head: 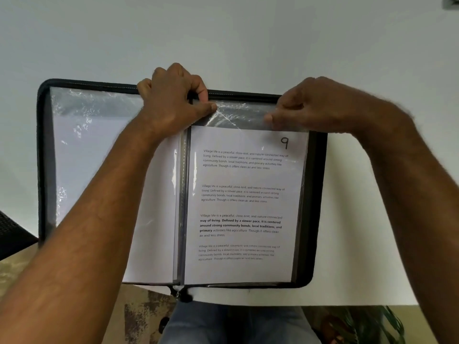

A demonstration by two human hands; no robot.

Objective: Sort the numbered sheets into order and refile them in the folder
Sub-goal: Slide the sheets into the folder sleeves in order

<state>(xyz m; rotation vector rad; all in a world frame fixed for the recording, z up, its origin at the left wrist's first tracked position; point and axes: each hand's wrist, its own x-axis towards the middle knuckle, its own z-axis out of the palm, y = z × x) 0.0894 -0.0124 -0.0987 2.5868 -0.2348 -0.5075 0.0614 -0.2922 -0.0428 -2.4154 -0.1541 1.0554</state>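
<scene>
- Nearest the camera, the person's lap in blue jeans [233, 324] shows below the table edge, with patterned flooring [139, 316] to either side.
- A zip pull [179, 292] hangs off the near edge of the folder at its spine.
- The black zip folder [313, 194] lies open flat on the white table [360, 219], its near edge close to the table's near edge.
- In the right half, the sheet marked 9 [241, 202] sits inside a clear plastic sleeve [238, 115], printed side up; its top edge lies below the sleeve's open mouth.
- The left half holds another sleeve with a blank-looking sheet [82, 155] in it, partly hidden by the left forearm.
- The left hand [173, 103] is at the top of the spine, thumb and forefinger pinching the sleeve's upper left corner.
- The right hand [305, 108] pinches the sleeve's upper right edge, fingers curled; it is somewhat blurred.
- A dark chair [12, 232] shows at the far left.
</scene>
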